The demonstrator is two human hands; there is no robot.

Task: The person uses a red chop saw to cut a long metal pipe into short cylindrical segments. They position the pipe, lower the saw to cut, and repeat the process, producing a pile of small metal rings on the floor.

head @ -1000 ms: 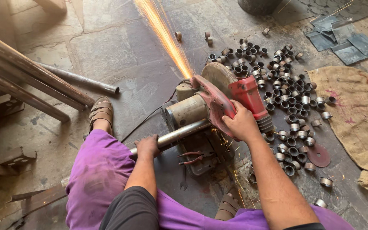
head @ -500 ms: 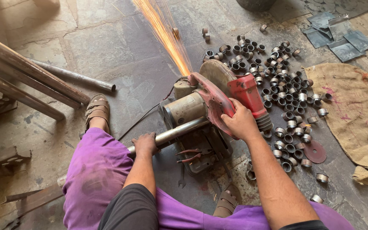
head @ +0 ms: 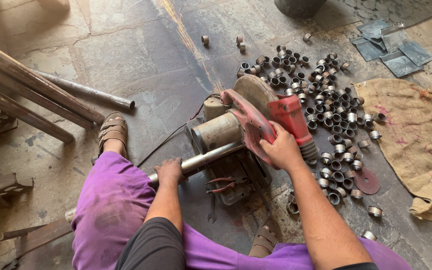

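Observation:
A red chop saw (head: 256,122) sits on the stone floor between my legs. My right hand (head: 281,149) grips its red handle and presses the blade head down. My left hand (head: 168,171) holds a steel pipe (head: 203,159) that runs under the blade, over my purple trouser leg (head: 111,200). A thin trail of sparks (head: 191,45) flies away from the blade toward the top of the view. To the right of the saw lies a heap of several short cut pipe rings (head: 326,110).
Long steel pipes (head: 31,95) lie at the left. A burlap sack (head: 416,135) and grey metal sheets (head: 391,47) lie at the right. A worn cutting disc (head: 366,180) rests near the rings. Pliers (head: 221,185) lie on the saw's base.
The stream of sparks has thinned from a bright thick jet to a faint trail. Both hands keep their grips, and the view has shifted slightly.

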